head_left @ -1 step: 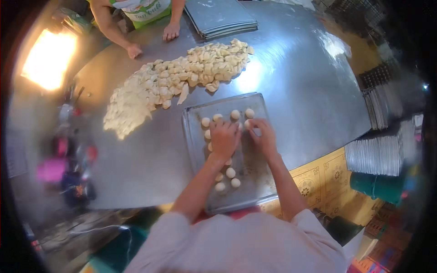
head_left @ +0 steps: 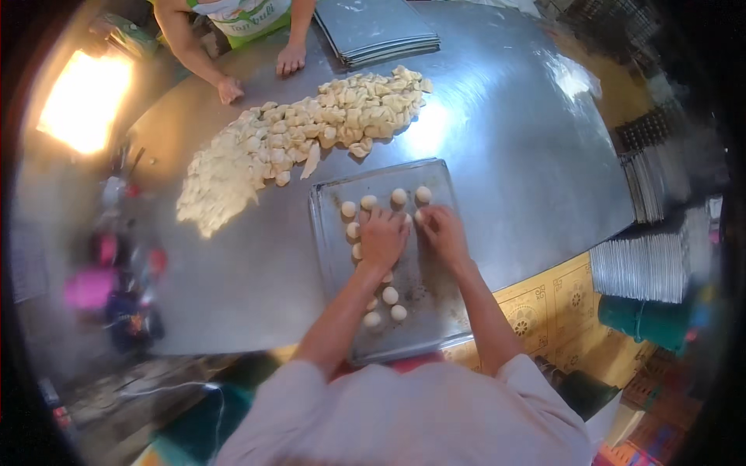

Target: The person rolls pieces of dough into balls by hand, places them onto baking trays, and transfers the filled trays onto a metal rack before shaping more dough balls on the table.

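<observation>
A metal baking tray (head_left: 435,311) lies on the steel table in front of me, with rows of small, round, pale dough balls (head_left: 399,196) on it. My left hand (head_left: 383,239) is curled over the middle of the tray. A pale ball (head_left: 407,220) shows at its thumb side, and the palm hides others. Close by on the right, my right hand (head_left: 446,234) pinches a dough ball (head_left: 420,217) between thumb and fingers just above the tray surface. More balls (head_left: 390,295) rest nearer me, partly behind my left forearm.
Beyond the tray a long heap of cut dough pieces (head_left: 311,128) spreads over the steel table (head_left: 513,171). Across from me a co-worker's hands (head_left: 291,60) rest on the table. Stacked trays (head_left: 381,35) stand at the far edge, and more metal sheets (head_left: 639,266) at the right.
My right hand's fingers have drawn closer together around the dough ball. My left hand is nearly still, and the whole tray appears shifted very slightly left in view.
</observation>
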The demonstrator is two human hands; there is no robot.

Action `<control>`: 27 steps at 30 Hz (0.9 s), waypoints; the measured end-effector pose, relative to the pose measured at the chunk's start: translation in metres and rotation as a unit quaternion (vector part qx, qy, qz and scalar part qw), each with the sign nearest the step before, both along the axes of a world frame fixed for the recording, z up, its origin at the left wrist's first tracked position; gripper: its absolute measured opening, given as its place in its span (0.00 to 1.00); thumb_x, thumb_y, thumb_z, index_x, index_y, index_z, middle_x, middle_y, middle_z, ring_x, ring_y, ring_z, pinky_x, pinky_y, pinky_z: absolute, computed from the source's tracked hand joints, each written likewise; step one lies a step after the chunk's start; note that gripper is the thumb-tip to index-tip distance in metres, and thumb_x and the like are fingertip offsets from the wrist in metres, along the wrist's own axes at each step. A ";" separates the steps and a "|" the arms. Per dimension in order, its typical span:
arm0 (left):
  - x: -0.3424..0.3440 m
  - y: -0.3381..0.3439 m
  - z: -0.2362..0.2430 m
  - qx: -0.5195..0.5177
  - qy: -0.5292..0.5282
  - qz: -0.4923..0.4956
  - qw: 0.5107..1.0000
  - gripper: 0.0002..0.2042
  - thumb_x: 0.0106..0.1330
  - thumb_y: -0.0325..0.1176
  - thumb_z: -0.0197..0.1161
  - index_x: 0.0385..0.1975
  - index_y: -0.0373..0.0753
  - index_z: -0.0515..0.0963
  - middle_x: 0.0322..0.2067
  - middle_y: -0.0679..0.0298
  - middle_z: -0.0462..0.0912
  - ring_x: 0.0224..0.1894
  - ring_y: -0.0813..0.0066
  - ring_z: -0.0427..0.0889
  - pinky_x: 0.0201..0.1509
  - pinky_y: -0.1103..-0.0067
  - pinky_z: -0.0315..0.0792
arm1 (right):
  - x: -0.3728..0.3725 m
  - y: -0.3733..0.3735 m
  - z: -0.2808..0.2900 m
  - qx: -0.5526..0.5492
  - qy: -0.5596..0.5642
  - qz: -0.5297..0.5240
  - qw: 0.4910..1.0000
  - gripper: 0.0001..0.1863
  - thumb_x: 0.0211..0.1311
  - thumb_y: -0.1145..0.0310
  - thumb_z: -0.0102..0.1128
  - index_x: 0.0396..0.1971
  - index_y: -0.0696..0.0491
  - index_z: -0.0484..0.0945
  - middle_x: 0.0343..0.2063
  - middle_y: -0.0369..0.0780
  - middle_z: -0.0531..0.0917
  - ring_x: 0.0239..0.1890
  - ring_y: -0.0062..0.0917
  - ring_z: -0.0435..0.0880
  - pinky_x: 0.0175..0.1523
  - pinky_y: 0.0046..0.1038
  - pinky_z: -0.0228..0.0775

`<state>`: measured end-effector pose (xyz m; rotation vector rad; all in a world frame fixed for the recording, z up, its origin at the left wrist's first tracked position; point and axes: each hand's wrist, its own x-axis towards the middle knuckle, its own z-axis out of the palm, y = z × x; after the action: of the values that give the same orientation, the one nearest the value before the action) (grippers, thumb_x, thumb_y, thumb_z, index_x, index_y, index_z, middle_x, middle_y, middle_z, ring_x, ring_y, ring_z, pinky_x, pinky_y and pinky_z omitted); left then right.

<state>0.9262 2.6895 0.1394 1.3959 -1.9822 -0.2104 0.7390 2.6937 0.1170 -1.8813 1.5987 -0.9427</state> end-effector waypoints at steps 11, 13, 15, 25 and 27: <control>-0.016 -0.009 0.001 0.028 0.015 0.017 0.999 0.16 0.53 0.42 0.76 0.40 0.45 0.86 0.44 0.64 0.84 0.47 0.59 0.79 0.54 0.60 0.67 | -0.027 -0.048 -0.013 0.073 -0.055 0.021 0.996 0.17 0.61 0.69 0.70 0.50 0.54 0.82 0.42 0.45 0.83 0.47 0.38 0.84 0.47 0.34 0.78; 0.036 -0.057 0.005 -0.063 0.008 0.052 0.997 0.16 0.52 0.38 0.77 0.40 0.43 0.85 0.43 0.59 0.83 0.47 0.55 0.79 0.51 0.58 0.69 | -0.023 -0.034 0.009 -0.088 0.009 -0.017 0.996 0.15 0.63 0.72 0.69 0.49 0.54 0.82 0.43 0.43 0.83 0.48 0.38 0.83 0.48 0.35 0.78; 0.117 -0.137 -0.002 -0.024 0.015 0.209 0.978 0.15 0.64 0.41 0.68 0.43 0.37 0.82 0.45 0.51 0.82 0.51 0.52 0.78 0.60 0.58 0.67 | 0.001 -0.015 0.041 -0.048 -0.030 -0.047 0.997 0.14 0.63 0.73 0.68 0.48 0.54 0.82 0.43 0.43 0.83 0.48 0.38 0.82 0.49 0.35 0.77; 0.195 -0.081 0.017 0.123 0.406 0.158 0.892 0.07 0.65 0.27 0.69 0.34 0.37 0.76 0.29 0.65 0.77 0.28 0.73 0.77 0.29 0.72 0.73 | 0.092 -0.062 0.050 0.000 -0.085 -0.011 0.996 0.13 0.64 0.70 0.68 0.47 0.56 0.81 0.38 0.44 0.81 0.42 0.37 0.81 0.49 0.33 0.74; 0.247 -0.004 -0.013 0.182 0.417 0.318 0.832 0.09 0.66 0.25 0.68 0.28 0.37 0.72 0.27 0.67 0.76 0.27 0.81 0.72 0.26 0.77 0.69 | 0.178 -0.131 0.047 -0.025 -0.122 0.068 0.990 0.14 0.65 0.68 0.66 0.48 0.56 0.81 0.40 0.47 0.82 0.43 0.40 0.82 0.49 0.36 0.75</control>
<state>1.1736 2.6852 0.1264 1.7147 -0.7262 -0.7628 0.9171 2.5627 0.1639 -1.8035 1.2994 -1.1132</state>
